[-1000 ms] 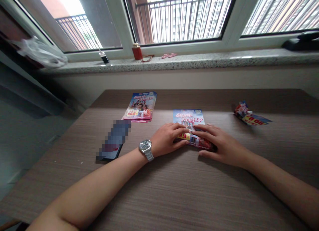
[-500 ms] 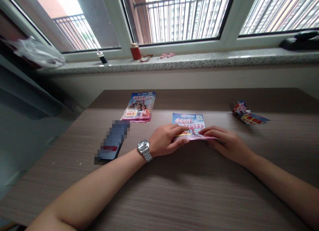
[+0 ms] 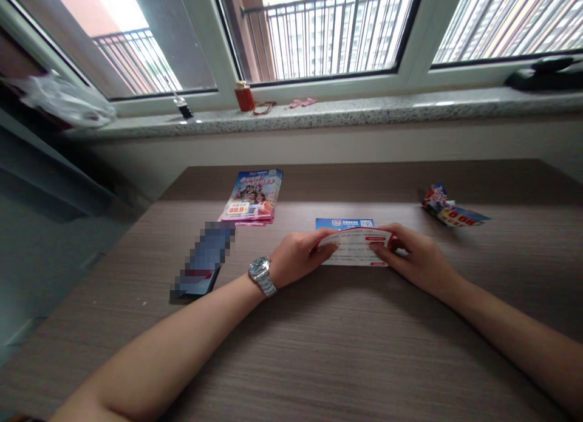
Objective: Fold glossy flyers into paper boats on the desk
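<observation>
A printed flyer point(image 3: 354, 249) is bent over toward the far side, so its white, text-covered back faces me and a strip of its blue top with a QR code shows behind. My left hand point(image 3: 303, 255), with a metal watch point(image 3: 263, 276) on the wrist, pinches the flyer's left side, thumb on the white back. At the right side, my right hand point(image 3: 412, 252) pinches it the same way; the fingertips behind the paper are hidden.
On the brown table point(image 3: 291, 349), a stack of flyers point(image 3: 253, 197) lies at the back left with a pixelated phone-like object point(image 3: 204, 261) before it. A folded flyer piece point(image 3: 455, 212) sits at the right. The stone windowsill point(image 3: 364, 113) holds a red lighter-like item point(image 3: 245, 97).
The flyer's near edge has been lifted and bent away from me, so its white back now shows. Both hands have changed from resting on the flyer to pinching its folded sides.
</observation>
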`<state>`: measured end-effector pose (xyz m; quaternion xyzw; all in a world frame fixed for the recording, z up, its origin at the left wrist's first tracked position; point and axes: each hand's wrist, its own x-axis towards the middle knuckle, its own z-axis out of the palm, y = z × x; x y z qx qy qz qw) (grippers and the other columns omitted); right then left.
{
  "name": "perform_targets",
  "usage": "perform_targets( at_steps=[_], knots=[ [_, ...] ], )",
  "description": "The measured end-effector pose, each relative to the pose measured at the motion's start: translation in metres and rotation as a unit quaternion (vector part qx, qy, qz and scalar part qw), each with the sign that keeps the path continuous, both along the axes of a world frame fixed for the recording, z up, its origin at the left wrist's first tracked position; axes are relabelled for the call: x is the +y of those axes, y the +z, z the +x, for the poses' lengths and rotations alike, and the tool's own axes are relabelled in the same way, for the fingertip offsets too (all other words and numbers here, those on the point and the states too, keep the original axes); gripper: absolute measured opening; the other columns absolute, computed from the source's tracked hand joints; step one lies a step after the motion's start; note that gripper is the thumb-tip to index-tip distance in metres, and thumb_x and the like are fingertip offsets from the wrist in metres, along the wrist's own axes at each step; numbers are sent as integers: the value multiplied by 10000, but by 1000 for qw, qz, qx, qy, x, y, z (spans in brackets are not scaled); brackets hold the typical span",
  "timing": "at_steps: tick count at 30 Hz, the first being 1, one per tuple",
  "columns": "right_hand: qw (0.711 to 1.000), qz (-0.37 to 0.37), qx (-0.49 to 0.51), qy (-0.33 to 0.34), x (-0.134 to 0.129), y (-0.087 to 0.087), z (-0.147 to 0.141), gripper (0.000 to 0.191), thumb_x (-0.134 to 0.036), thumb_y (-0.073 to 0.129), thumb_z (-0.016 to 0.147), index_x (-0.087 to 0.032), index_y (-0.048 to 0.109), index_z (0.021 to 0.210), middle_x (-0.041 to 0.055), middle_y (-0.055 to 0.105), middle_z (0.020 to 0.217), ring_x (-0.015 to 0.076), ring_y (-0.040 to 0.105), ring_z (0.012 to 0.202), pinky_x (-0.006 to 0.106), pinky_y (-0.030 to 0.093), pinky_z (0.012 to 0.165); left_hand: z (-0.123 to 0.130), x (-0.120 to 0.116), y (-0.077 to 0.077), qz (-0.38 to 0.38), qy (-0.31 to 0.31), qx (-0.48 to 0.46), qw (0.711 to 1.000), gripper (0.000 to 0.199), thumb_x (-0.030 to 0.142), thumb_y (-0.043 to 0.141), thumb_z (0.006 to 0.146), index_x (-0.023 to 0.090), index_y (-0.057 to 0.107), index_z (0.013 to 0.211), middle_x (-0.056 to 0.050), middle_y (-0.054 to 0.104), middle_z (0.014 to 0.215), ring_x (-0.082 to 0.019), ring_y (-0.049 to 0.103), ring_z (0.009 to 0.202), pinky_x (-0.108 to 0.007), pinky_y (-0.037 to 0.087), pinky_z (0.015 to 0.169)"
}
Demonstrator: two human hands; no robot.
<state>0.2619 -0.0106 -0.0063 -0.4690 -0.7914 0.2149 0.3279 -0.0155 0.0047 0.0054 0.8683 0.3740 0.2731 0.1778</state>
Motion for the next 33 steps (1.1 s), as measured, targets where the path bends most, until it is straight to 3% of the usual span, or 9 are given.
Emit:
perform_targets(
  at_steps=[3, 6, 9, 14, 16, 20, 28, 33],
  knots=[
    [1000, -5, 1, -7, 1, 0, -1, 272, -341, 602, 926, -229, 559, 1170, 19, 655, 819, 168, 613, 634, 312, 528, 589, 1, 0, -1, -24, -8, -9, 1000, 268, 314, 545, 975, 201, 620, 1206, 12, 700, 797, -92, 579, 583, -195, 444, 567],
    [1000, 8, -15, -2, 2, 0, -3, 351, -328, 611, 921, -227, 541, 1249, 13, 620, 807, 164, 575, 610, 314, 510, 575, 2, 1, -2, -36, -21, -5, 999, 294, 293, 555, 967, 209, 598, 1246, -18, 716, 934, -109, 618, 666, -217, 494, 637],
    [998, 40, -42, 10, 4, 0, -4, 377, -319, 616, 917, -231, 541, 1276, 57, 620, 964, 182, 592, 699, 336, 520, 627, 3, 4, -3, -6, -18, 10, 1000, 359, 300, 589, 945, 225, 568, 1296, -76, 669, 1183, -173, 659, 923, -295, 538, 827],
    [994, 89, -63, 15, 9, -3, -4, 380, -322, 635, 903, -238, 573, 1268, 112, 596, 1163, 268, 617, 1014, 433, 526, 879, 2, 7, -7, 31, 16, 51, 998, 565, 363, 623, 913, 214, 441, 1427, -132, 530, 1402, -280, 516, 1275, -462, 426, 1093],
    [992, 102, -74, 11, 11, -4, -3, 389, -343, 650, 890, -242, 590, 1261, 121, 600, 1185, 300, 590, 1108, 484, 490, 962, 1, 7, -8, 31, 27, 69, 997, 573, 388, 600, 923, 197, 426, 1434, -138, 507, 1431, -291, 491, 1306, -490, 385, 1131],
    [992, 90, -84, 10, 12, -5, -2, 390, -369, 641, 889, -258, 609, 1262, 126, 606, 1211, 308, 590, 1129, 512, 481, 984, 0, 8, -10, 31, 25, 84, 996, 547, 411, 581, 931, 187, 451, 1413, -129, 507, 1438, -285, 480, 1328, -495, 344, 1168],
    [996, 74, -58, 3, 11, 0, -5, 274, -370, 579, 937, -238, 657, 1164, 116, 627, 1132, 291, 610, 1086, 480, 495, 962, 0, 10, -8, 28, 9, 62, 998, 495, 353, 615, 916, 193, 498, 1370, -126, 554, 1382, -274, 518, 1279, -459, 413, 1115],
    [994, 75, -75, -4, 12, -3, -4, 311, -366, 609, 918, -218, 644, 1189, 130, 611, 1153, 305, 595, 1097, 500, 477, 983, 1, 10, -7, 25, 3, 57, 998, 462, 348, 619, 915, 194, 525, 1340, -126, 583, 1343, -278, 531, 1256, -470, 425, 1094]
  ],
)
